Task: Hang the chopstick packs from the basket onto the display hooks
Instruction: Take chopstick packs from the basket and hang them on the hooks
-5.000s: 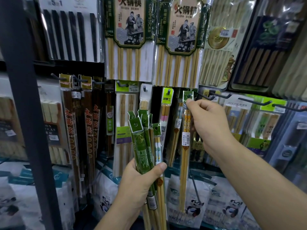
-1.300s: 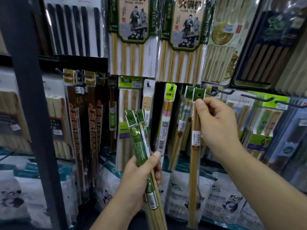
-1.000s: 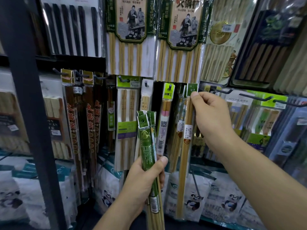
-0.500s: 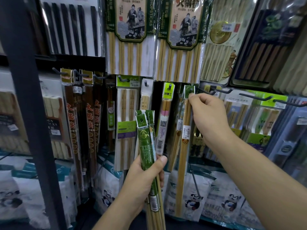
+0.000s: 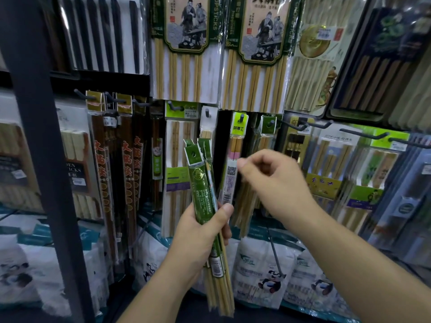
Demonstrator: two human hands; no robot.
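Off the hook [image 5: 271, 123] now, the right hand [image 5: 275, 183] has dropped toward the bundle [image 5: 201, 183].
Head view: the hung pack [image 5: 265, 138] dangles from that hook at 12 o'clock of the right hand, apart from it. The right hand is blurred, its fingers loosely curled with nothing in them, its thumb tip near the bundle at the bundle's 3 o'clock. At 6 o'clock of the frame the left hand [image 5: 198, 236] grips the bundle of green packs around its middle, thumb across the front, sticks pointing to 6 o'clock. Panda bags [image 5: 261, 271] lie below.
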